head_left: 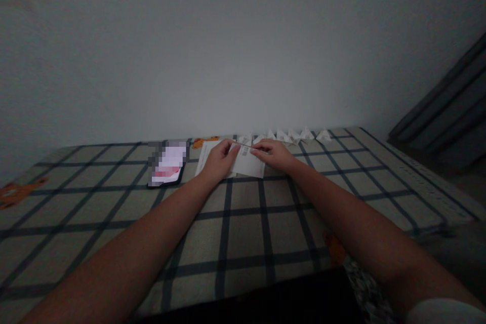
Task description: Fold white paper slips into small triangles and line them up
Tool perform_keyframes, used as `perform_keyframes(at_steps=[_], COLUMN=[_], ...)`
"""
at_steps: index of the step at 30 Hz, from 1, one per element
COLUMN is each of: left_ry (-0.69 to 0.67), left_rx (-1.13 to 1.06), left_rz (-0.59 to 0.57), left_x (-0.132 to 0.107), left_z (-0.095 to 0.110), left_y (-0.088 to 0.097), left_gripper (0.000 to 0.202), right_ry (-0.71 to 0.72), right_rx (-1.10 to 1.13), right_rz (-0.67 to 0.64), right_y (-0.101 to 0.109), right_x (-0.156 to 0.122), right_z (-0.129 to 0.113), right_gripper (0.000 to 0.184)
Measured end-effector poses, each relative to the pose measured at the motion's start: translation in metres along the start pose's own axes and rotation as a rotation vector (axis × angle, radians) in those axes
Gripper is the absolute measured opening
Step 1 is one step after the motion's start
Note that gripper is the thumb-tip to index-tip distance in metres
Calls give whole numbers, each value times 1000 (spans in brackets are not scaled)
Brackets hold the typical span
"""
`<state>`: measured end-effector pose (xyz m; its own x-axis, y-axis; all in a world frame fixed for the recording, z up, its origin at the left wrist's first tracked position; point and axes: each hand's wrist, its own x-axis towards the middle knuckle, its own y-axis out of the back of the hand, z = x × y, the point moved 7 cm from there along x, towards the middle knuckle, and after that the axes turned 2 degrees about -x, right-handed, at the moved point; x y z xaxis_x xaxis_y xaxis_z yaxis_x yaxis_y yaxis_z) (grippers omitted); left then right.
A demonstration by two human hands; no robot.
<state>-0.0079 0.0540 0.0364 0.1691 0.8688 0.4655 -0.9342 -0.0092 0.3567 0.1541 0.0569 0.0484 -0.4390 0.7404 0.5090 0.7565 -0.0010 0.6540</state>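
Observation:
Both my hands rest on a white sheet of paper (248,164) lying on the checked cloth near the wall. My left hand (219,161) presses down on the paper's left part with fingers curled over a raised fold. My right hand (274,154) pinches the paper's upper right edge with fingers pressed together. A second white sheet (205,154) lies partly under my left hand.
A phone (168,163) with a lit screen lies left of the paper. A row of several small folded white paper shapes (294,135) lines the wall behind my hands. The checked cloth (243,223) covers the surface. Dark slanted boards (448,106) lean at the right.

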Motion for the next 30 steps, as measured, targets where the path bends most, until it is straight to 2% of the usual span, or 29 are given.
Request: perform_keyframes(at_steps=[8, 16, 23, 30], left_ry=[117, 65, 84, 93], left_rx=[-237, 50, 22, 136], left_rz=[-26, -18, -18, -38], left_x=[1, -3, -2, -3], left_z=[-14, -6, -6, -8], left_y=[-5, -4, -3, -4], left_gripper=[23, 33, 38, 32], right_ry=[-137, -156, -228, -216], right_rx=[100, 91, 131, 111], right_rz=[117, 84, 61, -34], right_y=[10, 9, 10, 4], right_x=[1, 0, -1, -1], right_z=[12, 11, 14, 14], right_gripper=[24, 24, 23, 22])
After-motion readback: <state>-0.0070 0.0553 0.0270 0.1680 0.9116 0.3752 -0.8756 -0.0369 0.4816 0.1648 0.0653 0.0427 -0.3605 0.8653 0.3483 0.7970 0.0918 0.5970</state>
